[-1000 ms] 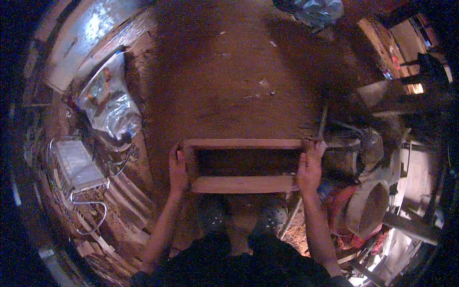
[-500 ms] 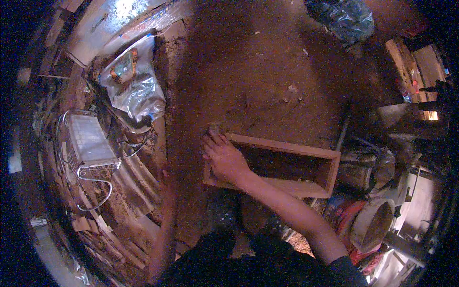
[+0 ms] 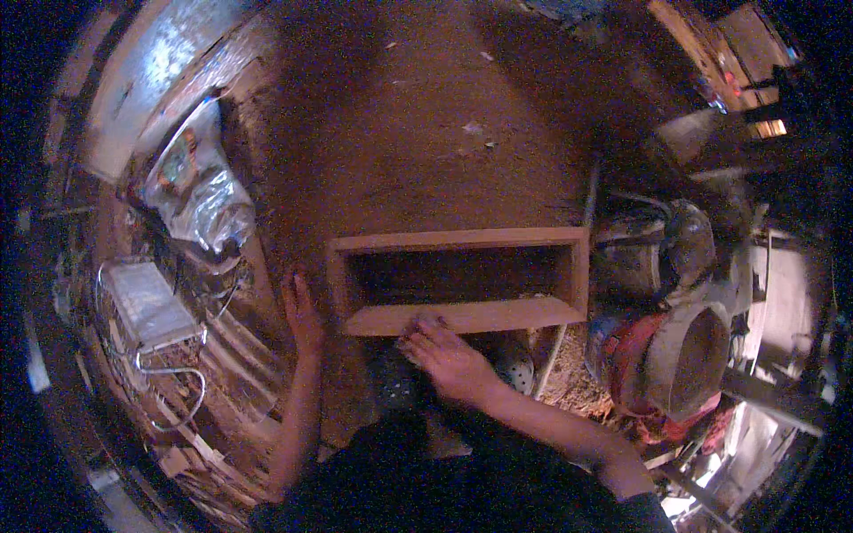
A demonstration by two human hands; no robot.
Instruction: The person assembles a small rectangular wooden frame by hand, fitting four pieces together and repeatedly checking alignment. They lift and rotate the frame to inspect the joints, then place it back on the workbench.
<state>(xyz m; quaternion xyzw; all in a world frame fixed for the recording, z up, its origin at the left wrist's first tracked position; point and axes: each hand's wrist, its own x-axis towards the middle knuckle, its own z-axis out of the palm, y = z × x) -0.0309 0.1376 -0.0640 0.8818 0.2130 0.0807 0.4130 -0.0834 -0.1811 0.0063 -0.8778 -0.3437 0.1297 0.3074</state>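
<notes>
Relative to the preceding frame, the right hand (image 3: 449,360) moves from the far left corner of the wooden frame (image 3: 498,315) to its near board; the frame turns from skewed to nearly square with the person. The brown floor (image 3: 426,169) fills the centre of the view. The frame, an open rectangle, sits crosswise in front of the person; whether it touches the floor cannot be told. A clear plastic bag (image 3: 204,186) lies to the left. A round, open-mouthed container (image 3: 680,382) stands to the right, tilted. A pale flat panel (image 3: 155,298) lies nearer on the left. Right hand: fingers bent at the near board; whether they grip anything cannot be told. Left hand (image 3: 305,320): open, fingers extended, just beside the frame's left end; contact cannot be confirmed. Pale flecks (image 3: 474,128) dot the floor beyond.
</notes>
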